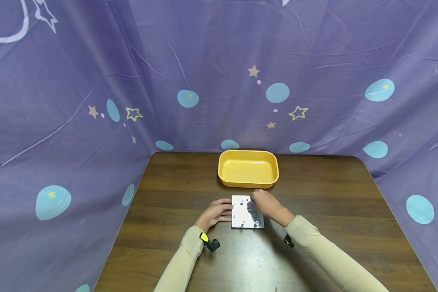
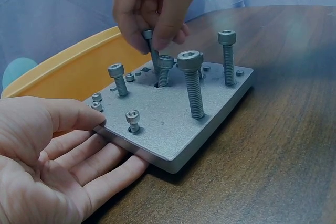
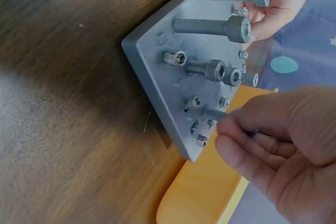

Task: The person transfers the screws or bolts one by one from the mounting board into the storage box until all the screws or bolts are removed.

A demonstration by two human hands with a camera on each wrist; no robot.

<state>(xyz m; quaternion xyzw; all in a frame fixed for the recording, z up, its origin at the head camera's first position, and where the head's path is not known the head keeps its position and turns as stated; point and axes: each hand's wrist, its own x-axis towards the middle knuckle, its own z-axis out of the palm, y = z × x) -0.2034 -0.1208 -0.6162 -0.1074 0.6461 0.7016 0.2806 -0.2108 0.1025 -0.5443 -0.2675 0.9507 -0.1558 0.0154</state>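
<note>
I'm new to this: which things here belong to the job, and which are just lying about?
In the job:
- metal plate
- screws standing in the plate
- right hand, pinching one screw
- left hand, touching the plate's edge

Apparently just there:
- yellow tray behind the plate, untouched
- purple star-patterned curtain

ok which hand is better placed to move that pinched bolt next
Probably the right hand: it already pinches the bolt above the metal plate. The left hand is at the plate's edge, farther from that bolt.
</note>
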